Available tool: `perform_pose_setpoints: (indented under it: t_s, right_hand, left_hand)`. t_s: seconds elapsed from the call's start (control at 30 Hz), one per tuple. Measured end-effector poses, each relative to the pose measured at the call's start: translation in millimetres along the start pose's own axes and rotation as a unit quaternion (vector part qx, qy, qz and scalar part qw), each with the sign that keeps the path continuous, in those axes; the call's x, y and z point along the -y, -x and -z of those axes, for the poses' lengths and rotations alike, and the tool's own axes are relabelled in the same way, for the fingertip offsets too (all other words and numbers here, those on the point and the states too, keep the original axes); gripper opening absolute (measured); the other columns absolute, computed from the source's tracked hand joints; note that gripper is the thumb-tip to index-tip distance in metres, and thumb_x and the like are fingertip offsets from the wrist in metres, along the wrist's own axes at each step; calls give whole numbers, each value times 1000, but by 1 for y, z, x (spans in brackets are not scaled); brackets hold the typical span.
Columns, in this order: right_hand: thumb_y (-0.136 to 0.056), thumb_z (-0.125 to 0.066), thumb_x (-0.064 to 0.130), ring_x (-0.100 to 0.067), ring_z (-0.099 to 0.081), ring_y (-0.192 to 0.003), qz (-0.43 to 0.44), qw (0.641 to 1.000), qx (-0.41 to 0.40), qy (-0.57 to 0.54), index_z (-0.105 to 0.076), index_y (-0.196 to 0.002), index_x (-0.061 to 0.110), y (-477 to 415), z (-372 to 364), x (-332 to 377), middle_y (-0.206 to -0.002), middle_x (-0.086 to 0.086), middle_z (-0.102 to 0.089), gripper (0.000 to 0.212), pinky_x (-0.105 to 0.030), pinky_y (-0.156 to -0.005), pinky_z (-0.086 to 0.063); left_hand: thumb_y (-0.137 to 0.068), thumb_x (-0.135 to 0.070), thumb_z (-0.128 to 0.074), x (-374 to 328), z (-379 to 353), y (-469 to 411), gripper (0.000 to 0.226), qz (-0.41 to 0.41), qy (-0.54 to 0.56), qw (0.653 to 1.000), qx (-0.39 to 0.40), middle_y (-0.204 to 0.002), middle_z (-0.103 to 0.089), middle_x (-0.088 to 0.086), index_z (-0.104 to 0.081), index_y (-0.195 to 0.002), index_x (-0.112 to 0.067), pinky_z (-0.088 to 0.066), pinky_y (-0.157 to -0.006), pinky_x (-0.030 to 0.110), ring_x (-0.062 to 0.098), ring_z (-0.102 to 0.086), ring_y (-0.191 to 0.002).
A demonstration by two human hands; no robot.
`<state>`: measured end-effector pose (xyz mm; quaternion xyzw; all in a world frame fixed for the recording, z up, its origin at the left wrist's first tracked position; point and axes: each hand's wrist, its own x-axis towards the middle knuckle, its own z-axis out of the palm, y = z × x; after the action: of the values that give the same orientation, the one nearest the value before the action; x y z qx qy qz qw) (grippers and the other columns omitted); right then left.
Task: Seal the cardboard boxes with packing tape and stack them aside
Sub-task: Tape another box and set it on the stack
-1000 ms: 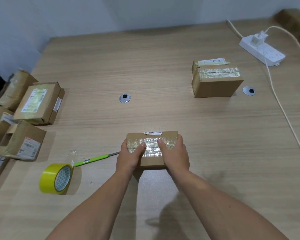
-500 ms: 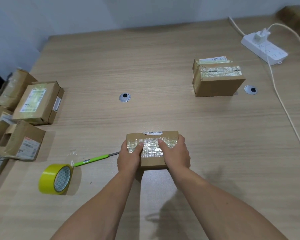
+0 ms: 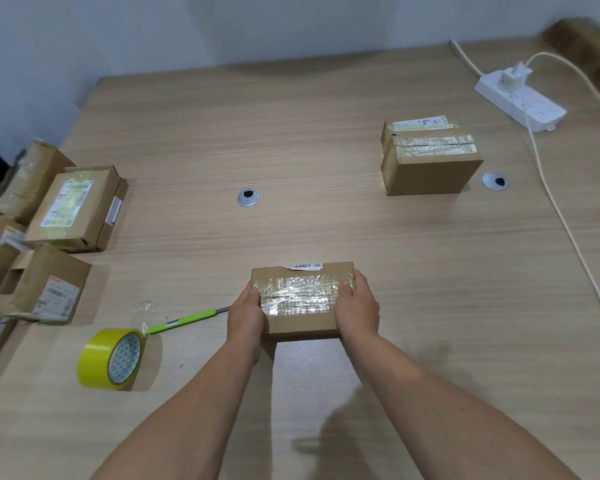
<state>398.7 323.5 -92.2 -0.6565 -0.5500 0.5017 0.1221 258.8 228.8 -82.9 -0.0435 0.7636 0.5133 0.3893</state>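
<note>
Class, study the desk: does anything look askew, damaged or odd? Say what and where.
Tape on the held box is wrinkled, not smooth. The tape roll stands on edge, its loose end sticking up. At the left edge, an open box lies unsealed.

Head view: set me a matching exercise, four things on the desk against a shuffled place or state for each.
Things:
1. tape roll
2. power strip
3. small box
4. green-handled tool

Places and states:
A. gripped at its ends by the left hand and the right hand
B. white, at the far right
C. yellow, standing on its edge
D. lying flat

Pairs: 1-C, 2-B, 3-A, 4-D
</note>
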Motion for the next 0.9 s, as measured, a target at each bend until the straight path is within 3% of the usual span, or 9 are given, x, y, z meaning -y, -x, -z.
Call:
perform_pose_setpoints:
  t_s: [0.07,0.13,0.23,0.3,0.37,0.43,0.57,0.8,0.9]
  right_hand:
    - [-104,-31,46,-27,-58,-115,8,1000,5,0,-41,-146,40,1,2,0,-130,2,-63,43,-50,-103,-45]
    - [-102,-35,55,-27,-56,-120,16,1000,19,1,-38,-149,36,3,3,1,-136,1,-59,51,-48,-104,-45]
    - [-71,-52,86,-24,-54,-126,35,998,43,24,-30,-149,33,12,4,2,-144,4,-52,97,-50,-101,-48]
    - [-65,-65,83,-25,-44,-138,43,996,50,52,-17,-155,30,14,5,1,-155,3,-40,115,-50,-106,-44]
    - [-68,-73,74,-25,-31,-147,48,995,59,72,-5,-159,28,12,7,0,-163,2,-26,123,-49,-111,-38]
    - [-69,-77,70,-25,-29,-149,55,994,62,78,-1,-160,27,9,8,-2,-165,1,-22,126,-49,-112,-38]
    - [-69,-75,69,-26,-43,-139,66,992,67,79,-8,-157,29,7,6,-3,-158,2,-36,118,-52,-105,-45]
    - [-80,-62,65,-28,-50,-133,71,992,105,28,-15,-154,36,5,12,-7,-154,2,-43,92,-52,-104,-47]
    - [-94,-58,52,-30,-41,-141,61,990,130,6,-9,-158,36,3,17,-7,-160,-3,-35,82,-51,-112,-40]
  left_hand:
    - [-102,-33,-43,3,4,-4,41,6,-13,1000,9,-140,-59,-6,-59,-139,-27,-40,-114,46,20,-54,-128]
    - [-93,-51,-45,3,7,1,58,-18,-84,996,33,-146,-55,-1,-49,-146,-27,-38,-114,49,23,-51,-131]
    - [-78,-66,-67,7,7,13,105,-80,-226,969,54,-157,-40,3,-14,-160,-27,-36,-114,48,28,-42,-140]
    - [-69,-68,-75,11,5,13,120,-98,-250,962,49,-158,-38,4,-8,-160,-27,-37,-114,49,29,-41,-141]
    - [-54,-78,-72,13,5,11,126,-108,-259,959,39,-153,-46,3,-17,-156,-29,-41,-110,50,28,-47,-136]
    - [-50,-80,-70,13,6,9,121,-105,-255,961,37,-146,-53,0,-26,-151,-30,-45,-106,50,26,-53,-130]
    - [-59,-72,-67,9,8,12,106,-99,-233,965,62,-137,-59,-5,-28,-151,-36,-46,-105,48,22,-57,-122]
    - [-86,-40,-68,12,16,2,71,-56,-120,986,99,-134,-60,-9,-36,-148,-45,-45,-109,47,17,-58,-121]
    - [-102,-17,-54,10,16,1,55,-39,-66,991,110,-135,-61,-3,-38,-151,-39,-48,-107,44,19,-62,-117]
